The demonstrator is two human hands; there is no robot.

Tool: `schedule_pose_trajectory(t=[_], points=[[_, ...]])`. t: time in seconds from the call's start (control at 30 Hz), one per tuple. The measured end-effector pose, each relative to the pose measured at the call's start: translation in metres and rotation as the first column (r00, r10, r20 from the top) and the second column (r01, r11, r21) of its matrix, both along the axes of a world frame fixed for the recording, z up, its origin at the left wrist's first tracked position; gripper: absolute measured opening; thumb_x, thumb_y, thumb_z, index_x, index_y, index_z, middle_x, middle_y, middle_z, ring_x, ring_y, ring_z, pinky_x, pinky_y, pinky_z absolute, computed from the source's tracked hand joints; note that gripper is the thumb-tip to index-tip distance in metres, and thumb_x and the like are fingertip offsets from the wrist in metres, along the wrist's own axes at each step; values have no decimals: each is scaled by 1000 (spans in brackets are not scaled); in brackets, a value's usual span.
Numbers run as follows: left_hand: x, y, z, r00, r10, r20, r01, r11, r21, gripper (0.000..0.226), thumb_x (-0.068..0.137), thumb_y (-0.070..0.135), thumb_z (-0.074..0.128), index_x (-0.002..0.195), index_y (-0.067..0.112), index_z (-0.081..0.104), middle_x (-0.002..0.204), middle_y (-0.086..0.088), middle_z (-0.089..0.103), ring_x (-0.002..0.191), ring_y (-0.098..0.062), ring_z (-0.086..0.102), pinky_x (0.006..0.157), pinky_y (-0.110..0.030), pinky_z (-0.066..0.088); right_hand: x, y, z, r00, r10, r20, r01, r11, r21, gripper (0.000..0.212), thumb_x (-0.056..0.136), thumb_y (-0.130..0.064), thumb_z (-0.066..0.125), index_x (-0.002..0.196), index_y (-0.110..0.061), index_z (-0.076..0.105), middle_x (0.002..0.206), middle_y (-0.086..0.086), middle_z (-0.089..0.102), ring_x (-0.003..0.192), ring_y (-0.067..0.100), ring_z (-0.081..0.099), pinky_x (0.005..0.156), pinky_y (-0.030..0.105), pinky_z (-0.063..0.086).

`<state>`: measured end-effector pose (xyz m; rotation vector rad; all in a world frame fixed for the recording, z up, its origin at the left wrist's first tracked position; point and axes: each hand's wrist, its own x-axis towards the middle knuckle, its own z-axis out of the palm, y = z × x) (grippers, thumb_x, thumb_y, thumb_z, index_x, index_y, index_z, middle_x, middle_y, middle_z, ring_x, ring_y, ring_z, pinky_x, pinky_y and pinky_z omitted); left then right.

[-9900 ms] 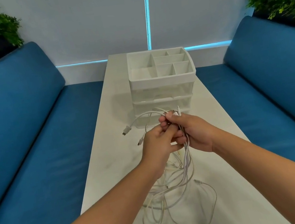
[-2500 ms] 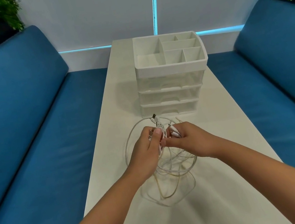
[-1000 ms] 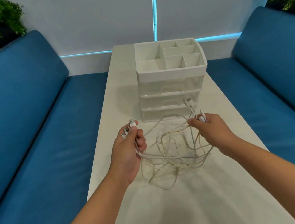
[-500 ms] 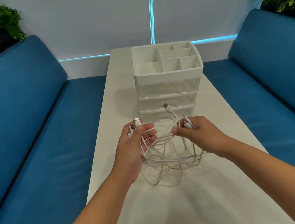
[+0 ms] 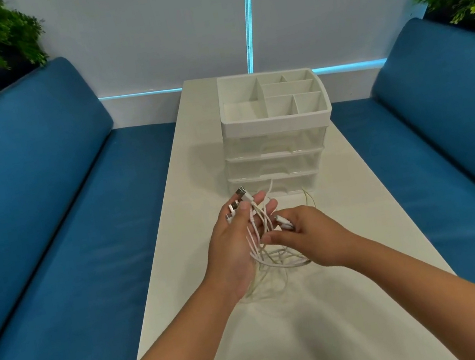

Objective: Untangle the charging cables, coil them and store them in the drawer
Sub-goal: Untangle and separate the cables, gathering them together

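Head view: we noted the left hand (image 5: 234, 243) gripping the plug ends of the charging cables (image 5: 270, 256), fingers curled round them. The right hand (image 5: 309, 235), just beside it, pinched other connectors. The slack hung straight down between both hands onto the table (image 5: 364, 221). The drawer unit (image 5: 278, 147) stood beyond, drawers closed.

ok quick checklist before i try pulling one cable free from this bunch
1. Plug ends gathered in the left hand: ok, USB plugs stick out above its fingers.
2. Right hand has a single end: ok, it pinches a small connector.
3. Cables untangled: not ok, loops cross below the hands.
4. Slack supported: ok, lower loops rest on the white table.
5. Drawer open on the drawer organizer: not ok, all three shut.
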<state>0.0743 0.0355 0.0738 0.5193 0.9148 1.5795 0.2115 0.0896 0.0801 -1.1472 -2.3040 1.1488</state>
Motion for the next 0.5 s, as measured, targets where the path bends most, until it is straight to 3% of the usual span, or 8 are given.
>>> schedule_pose_trajectory(t=[0.1, 0.17, 0.37, 0.43, 0.5], points=[[-3, -2, -3, 993, 19, 118, -19, 1000, -2, 34, 105, 15, 41, 135, 3, 50, 121, -9, 70, 107, -21, 70, 75, -31, 60, -1, -1, -4, 998, -30, -51, 28, 999, -34, 36, 90, -32, 68, 76, 0, 58, 54, 1, 37, 49, 13, 31, 54, 30, 25], [-2, -3, -5, 995, 12, 99, -9, 1000, -29, 34, 106, 16, 40, 134, 2, 51, 117, -11, 72, 102, -20, 72, 73, -28, 59, -4, -2, -6, 993, -65, -94, 59, 996, -66, 38, 90, -30, 68, 80, 6, 58, 54, 3, 37, 48, 12, 29, 53, 29, 24], [4, 1, -7, 960, -28, -277, -7, 992, -122, 22, 105, 20, 45, 120, 14, 60, 102, 3, 76, 86, -11, 73, 77, -26, 53, -12, -4, -9, 1000, -21, 2, 20, 1000, 15, 18, 91, -28, 67, 75, -22, 63, 48, -10, 39, 46, 6, 35, 52, 26, 28], [5, 5, -7, 965, 46, -257, -81, 989, -127, 17, 105, 16, 44, 112, 13, 60, 93, 0, 74, 79, -13, 72, 76, -30, 55, -10, -6, -8, 999, -27, -41, 27, 1000, -15, 16, 89, -30, 69, 84, -16, 70, 47, -11, 41, 45, 5, 36, 51, 24, 30], [-2, 10, -5, 973, 187, -132, -205, 968, -142, 13, 105, 11, 44, 103, 10, 57, 82, -3, 64, 67, -13, 64, 75, -31, 55, -6, -5, -4, 979, -155, -132, 147, 987, -66, 20, 87, -33, 70, 82, -14, 73, 49, -14, 51, 47, 1, 42, 51, 19, 32]])
